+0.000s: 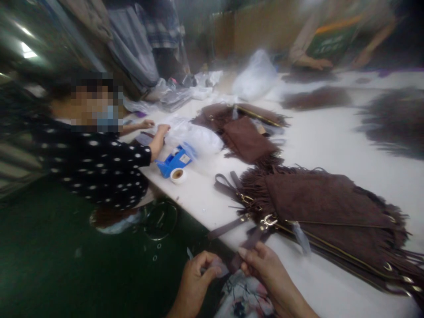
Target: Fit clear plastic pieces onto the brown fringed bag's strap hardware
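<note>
Right hand pinches the strap end, just off the bench edge. Left hand closed on a pale scrap, blurred, at the strap tip. Strap runs up to clasp on bag, flat on bench near the edge. Risks: a tug could drag bag off; fringe may snag in clasp; scrap may slip.

A white table bears brown fringed bags, blue tape dispenser.
</note>
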